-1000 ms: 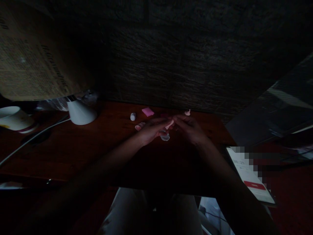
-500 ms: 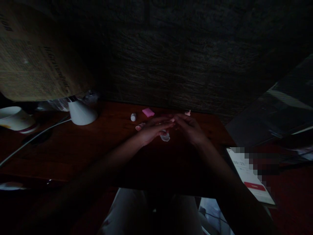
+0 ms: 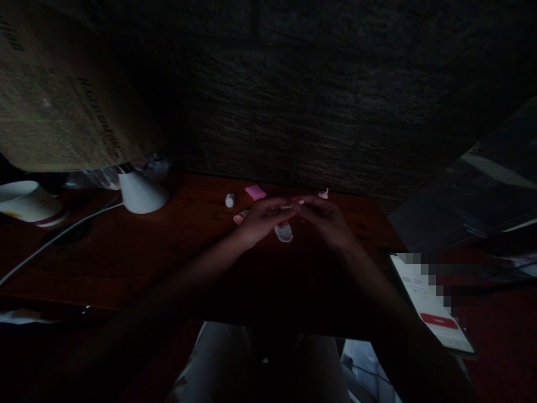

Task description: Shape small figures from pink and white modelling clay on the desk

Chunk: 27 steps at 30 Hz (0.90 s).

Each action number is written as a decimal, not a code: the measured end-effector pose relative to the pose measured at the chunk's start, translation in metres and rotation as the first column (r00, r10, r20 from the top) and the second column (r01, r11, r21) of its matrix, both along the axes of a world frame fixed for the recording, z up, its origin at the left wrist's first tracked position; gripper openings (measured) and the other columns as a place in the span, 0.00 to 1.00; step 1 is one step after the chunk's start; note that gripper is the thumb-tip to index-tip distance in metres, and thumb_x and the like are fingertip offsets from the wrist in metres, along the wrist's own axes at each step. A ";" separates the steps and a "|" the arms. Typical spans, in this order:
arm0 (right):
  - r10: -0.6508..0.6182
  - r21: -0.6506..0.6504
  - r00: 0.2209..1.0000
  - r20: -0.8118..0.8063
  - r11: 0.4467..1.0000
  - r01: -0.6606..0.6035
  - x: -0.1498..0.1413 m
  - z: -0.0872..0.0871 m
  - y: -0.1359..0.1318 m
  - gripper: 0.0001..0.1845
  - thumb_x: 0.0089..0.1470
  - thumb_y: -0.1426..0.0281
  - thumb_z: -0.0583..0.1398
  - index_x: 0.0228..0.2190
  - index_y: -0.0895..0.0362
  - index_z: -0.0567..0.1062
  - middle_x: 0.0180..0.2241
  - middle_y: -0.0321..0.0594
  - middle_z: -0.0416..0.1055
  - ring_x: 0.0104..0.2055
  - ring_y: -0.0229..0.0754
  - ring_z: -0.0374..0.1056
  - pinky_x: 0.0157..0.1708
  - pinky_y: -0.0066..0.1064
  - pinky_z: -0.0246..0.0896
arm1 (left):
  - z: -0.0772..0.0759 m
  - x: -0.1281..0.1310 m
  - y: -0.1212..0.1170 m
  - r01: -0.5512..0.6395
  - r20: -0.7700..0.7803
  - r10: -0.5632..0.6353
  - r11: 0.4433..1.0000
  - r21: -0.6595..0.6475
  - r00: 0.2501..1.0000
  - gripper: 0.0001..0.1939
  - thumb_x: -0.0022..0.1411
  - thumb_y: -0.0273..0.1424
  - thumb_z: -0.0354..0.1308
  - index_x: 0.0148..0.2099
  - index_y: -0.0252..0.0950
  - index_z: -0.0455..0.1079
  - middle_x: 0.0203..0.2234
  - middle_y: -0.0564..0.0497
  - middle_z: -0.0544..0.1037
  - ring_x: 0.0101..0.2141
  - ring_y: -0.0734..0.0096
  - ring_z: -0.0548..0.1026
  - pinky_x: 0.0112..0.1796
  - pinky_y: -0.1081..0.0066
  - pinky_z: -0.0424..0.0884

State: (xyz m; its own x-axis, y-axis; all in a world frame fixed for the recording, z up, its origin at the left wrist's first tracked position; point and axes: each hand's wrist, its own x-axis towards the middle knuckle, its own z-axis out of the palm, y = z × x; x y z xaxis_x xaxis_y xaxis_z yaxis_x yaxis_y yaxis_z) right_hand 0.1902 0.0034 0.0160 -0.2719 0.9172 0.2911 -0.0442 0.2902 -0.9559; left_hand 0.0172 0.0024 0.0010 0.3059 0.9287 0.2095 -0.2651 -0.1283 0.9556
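Observation:
Dim light blurs the details. My left hand [image 3: 264, 217] and my right hand [image 3: 329, 217] meet above the wooden table, fingertips together. Between them is a small pale pink lump [image 3: 300, 202], soft-looking like modelling clay; both hands pinch it, and the fingers partly cover it. Just below the fingers lies a whitish translucent piece [image 3: 284, 233]. A pink piece [image 3: 240, 217] rests left of my left hand, partly behind it. Farther back are a bright pink square packet [image 3: 255, 192] and a white lump [image 3: 230, 200]. Another pale pink piece [image 3: 323, 193] sits behind my right hand.
On the left stand a paper cup [image 3: 29, 202] and a white cone-shaped lamp base [image 3: 142, 193] with its cable, under a large printed brown paper shade [image 3: 62, 106]. A lit phone or tablet [image 3: 432, 302] lies at the right edge. A dark brick-patterned wall [image 3: 285, 112] rises behind the table.
The fingers of my left hand, stretched out before, have curled in to pinch the pale pink lump. The lump shows more clearly above the fingertips. The things on the table have stayed put.

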 end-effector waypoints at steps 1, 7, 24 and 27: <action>0.000 -0.006 1.000 -0.004 1.000 0.000 0.000 0.000 0.000 0.12 0.49 0.58 0.70 0.35 0.49 0.83 0.36 0.36 0.80 0.40 0.41 0.74 0.40 0.34 0.69 | 0.000 0.000 0.000 0.001 0.002 -0.001 1.000 -0.004 1.000 0.19 0.49 0.39 0.72 0.41 0.33 0.80 0.29 0.50 0.79 0.25 0.78 0.69 0.28 0.74 0.65; -0.017 -0.066 0.996 -0.088 0.998 0.011 0.002 0.002 0.000 0.19 0.46 0.53 0.71 0.37 0.50 0.83 0.36 0.36 0.80 0.37 0.39 0.73 0.35 0.30 0.67 | 0.002 0.000 -0.001 0.030 0.020 -0.029 0.997 -0.074 0.999 0.21 0.52 0.42 0.71 0.45 0.35 0.80 0.34 0.48 0.80 0.28 0.76 0.71 0.30 0.74 0.66; 0.063 -0.437 0.934 -0.352 0.871 -0.223 0.007 0.000 0.004 0.15 0.42 0.62 0.75 0.32 0.51 0.82 0.31 0.32 0.78 0.30 0.31 0.71 0.34 0.23 0.69 | 0.003 0.003 -0.004 -0.070 -0.008 0.070 0.998 0.008 0.998 0.18 0.51 0.40 0.72 0.41 0.34 0.80 0.28 0.51 0.79 0.25 0.78 0.69 0.28 0.74 0.65; 0.053 -0.435 0.937 -0.344 0.876 -0.209 0.007 -0.002 0.005 0.15 0.43 0.60 0.75 0.33 0.51 0.81 0.31 0.32 0.78 0.31 0.31 0.71 0.34 0.23 0.69 | 0.004 0.002 -0.005 -0.044 -0.027 0.044 0.999 0.001 0.999 0.19 0.51 0.41 0.72 0.42 0.34 0.80 0.30 0.50 0.79 0.26 0.77 0.70 0.29 0.73 0.66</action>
State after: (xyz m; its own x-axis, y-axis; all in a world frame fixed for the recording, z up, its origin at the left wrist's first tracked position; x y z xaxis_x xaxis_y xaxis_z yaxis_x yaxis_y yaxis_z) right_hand 0.1970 0.0081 0.0145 -0.3657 0.9286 -0.0628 -0.3682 -0.2063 -0.9066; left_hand 0.0194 -0.0024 0.0050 0.2699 0.9415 0.2018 -0.2330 -0.1395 0.9624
